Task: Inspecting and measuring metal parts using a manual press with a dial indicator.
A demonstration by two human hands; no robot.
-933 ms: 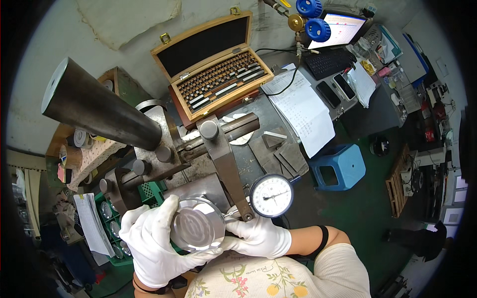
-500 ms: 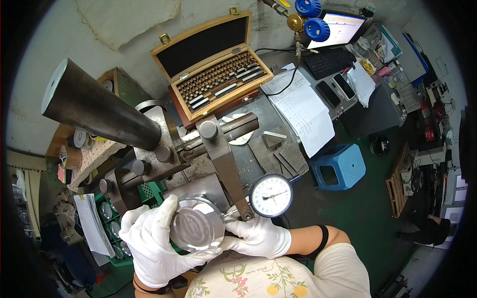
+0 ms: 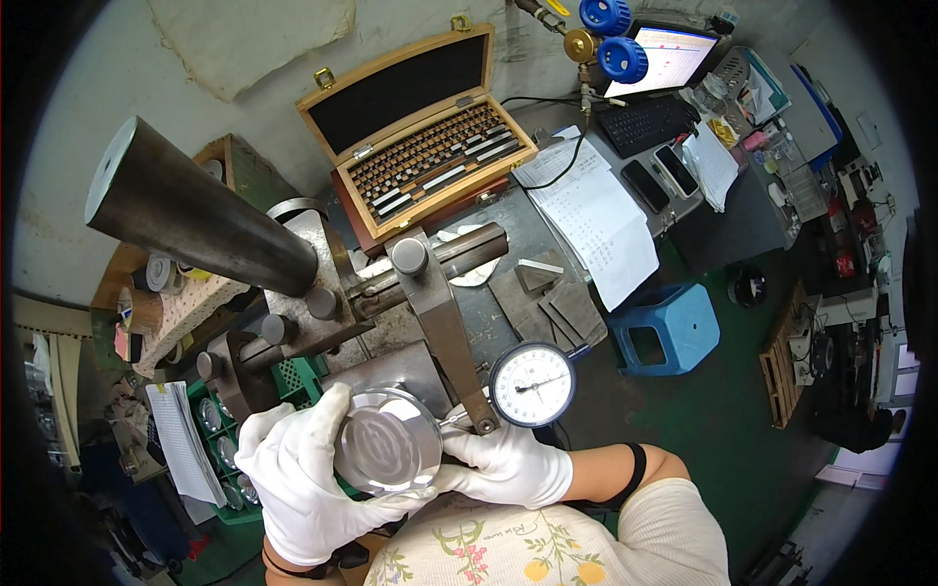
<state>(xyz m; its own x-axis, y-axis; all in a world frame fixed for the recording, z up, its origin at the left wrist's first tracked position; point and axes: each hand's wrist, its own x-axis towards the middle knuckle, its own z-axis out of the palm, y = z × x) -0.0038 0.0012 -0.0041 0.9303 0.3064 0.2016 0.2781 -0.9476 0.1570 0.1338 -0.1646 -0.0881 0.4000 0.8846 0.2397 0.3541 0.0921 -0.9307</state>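
Observation:
Both of my hands wear white gloves. My left hand (image 3: 303,479) is wrapped round the left and lower edge of a round, shiny metal disc (image 3: 388,441). From the right, my right hand (image 3: 503,463) grips the disc's lower right edge; its fingertips are partly hidden. Just above my right hand sits a dial gauge (image 3: 531,384) with a white face, fixed to the arm (image 3: 442,332) of a heavy metal stand. The gauge's thin stem points at the disc's right rim; whether it touches I cannot tell. Behind the disc lies a flat metal block (image 3: 386,373).
A thick steel column (image 3: 200,210) leans across the left. An open wooden case of gauge blocks (image 3: 430,161) stands behind. Written sheets (image 3: 601,220) and metal plates (image 3: 567,311) lie to the right, near a blue stool (image 3: 669,330). A green crate (image 3: 230,503) holds more discs at left.
My hands, the disc and the gauge needle look the same. Far off at the right edge, a person in dark clothes has shifted position.

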